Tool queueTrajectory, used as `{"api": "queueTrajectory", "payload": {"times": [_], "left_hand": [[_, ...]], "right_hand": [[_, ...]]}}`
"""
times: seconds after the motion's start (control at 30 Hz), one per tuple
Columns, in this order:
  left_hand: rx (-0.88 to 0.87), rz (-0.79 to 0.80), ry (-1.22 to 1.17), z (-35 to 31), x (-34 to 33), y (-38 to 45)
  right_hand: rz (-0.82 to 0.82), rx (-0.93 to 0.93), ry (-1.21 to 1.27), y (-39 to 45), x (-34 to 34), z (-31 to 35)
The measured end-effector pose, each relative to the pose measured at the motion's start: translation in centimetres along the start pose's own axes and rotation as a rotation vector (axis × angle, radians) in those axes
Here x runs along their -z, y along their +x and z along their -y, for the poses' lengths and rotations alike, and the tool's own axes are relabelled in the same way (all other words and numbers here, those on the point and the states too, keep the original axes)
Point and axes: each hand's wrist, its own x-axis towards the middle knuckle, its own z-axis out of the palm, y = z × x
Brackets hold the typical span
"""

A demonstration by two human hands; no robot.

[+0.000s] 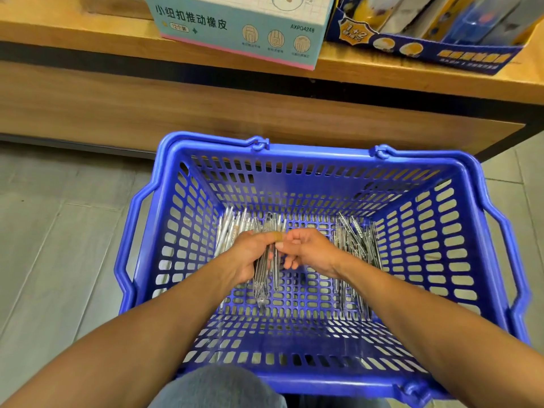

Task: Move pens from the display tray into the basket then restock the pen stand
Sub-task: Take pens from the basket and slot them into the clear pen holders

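Up on the wooden shelf (88, 33) sits a pale blue carton (235, 28) printed with "小组扣推动橡皮", a small "12个装" badge and the code "AXPQ424B"; beside it to the right a dark blue display box (426, 45) carries a "1+2" shield, its smaller print too blurred to read. Down below, the blue basket (459, 231) stands on grey floor tiles (59, 231) right against the shelf's wooden base, handles folded down along the rim. Both forearms reach in over the near rim, and a grey-clad knee (217, 387) pokes up at the bottom edge. The left hand (250, 257) is curled round a bundle of clear pens (265, 278), long axis running front to back, their near ends pointing back toward the person and slightly down. The right hand (309, 251) is touching that same bundle from the other side, fingers curled, thumb against the pens near the left thumb. On the basket floor, a loose heap of pens (232, 225) lies by the left wall behind the hands, and a second pile (353, 248) lies at the right, mostly lengthwise front to back, partly hidden by the right wrist.
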Motion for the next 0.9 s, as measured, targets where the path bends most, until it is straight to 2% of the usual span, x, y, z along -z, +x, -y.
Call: {"api": "queueTrajectory", "payload": {"times": [0.07, 0.17, 0.23, 0.3, 0.4, 0.53, 0.7, 0.9], "left_hand": [[0.013, -0.008, -0.014, 0.0, 0.1, 0.0], [0.038, -0.014, -0.009, 0.1, 0.1, 0.1], [0.040, -0.028, 0.001, 0.2, 0.0, 0.3], [0.038, -0.043, -0.009, 0.3, 0.1, 0.5], [0.019, -0.062, -0.062, 0.3, 0.2, 0.7], [-0.001, -0.097, -0.117, 0.2, 0.3, 0.9], [-0.022, -0.116, -0.141, 0.0, 0.2, 0.8], [-0.042, -0.135, -0.155, 0.0, 0.4, 0.9]], "right_hand": [[0.039, -0.101, 0.062, -0.1, 0.5, -0.7], [0.205, -0.307, -0.224, -0.4, -0.6, -2.4], [0.363, -0.358, -0.371, -0.5, -2.6, -3.6], [0.426, -0.324, -0.440, -0.3, -4.3, -4.5], [0.419, -0.229, -0.570, 0.0, -4.8, -4.8], [0.505, -0.230, -0.698, -0.5, -3.7, -4.9], [0.523, -0.008, -0.978, -0.6, -4.6, -5.1], [0.582, 0.123, -1.223, 0.3, -6.7, -4.3]]}}
